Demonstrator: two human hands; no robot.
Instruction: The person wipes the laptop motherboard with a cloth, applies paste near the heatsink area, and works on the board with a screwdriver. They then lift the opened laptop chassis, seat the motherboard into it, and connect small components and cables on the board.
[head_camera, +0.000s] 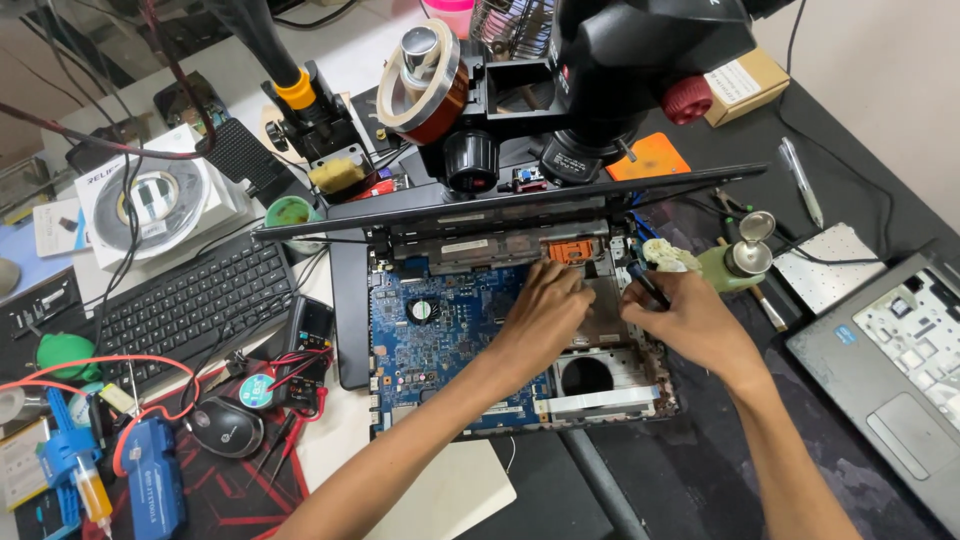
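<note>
Left hand (545, 305) presses flat, fingers spread, on the opened laptop's blue circuit board (440, 330) at frame centre, bracing it. Right hand (690, 320) pinches a dark slim tool (648, 283), tip angled into the chassis's upper right corner, under the microscope (620, 70).

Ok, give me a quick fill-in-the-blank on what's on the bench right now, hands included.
1. The left hand rests flat on the opened laptop's ____ circuit board.
2. The right hand holds a thin dark ____ at the board's right side.
3. The black keyboard lies to the ____ of the opened laptop.
4. The mouse sits on a red and ____ mat.

Missing words: blue; tool; left; black
</note>
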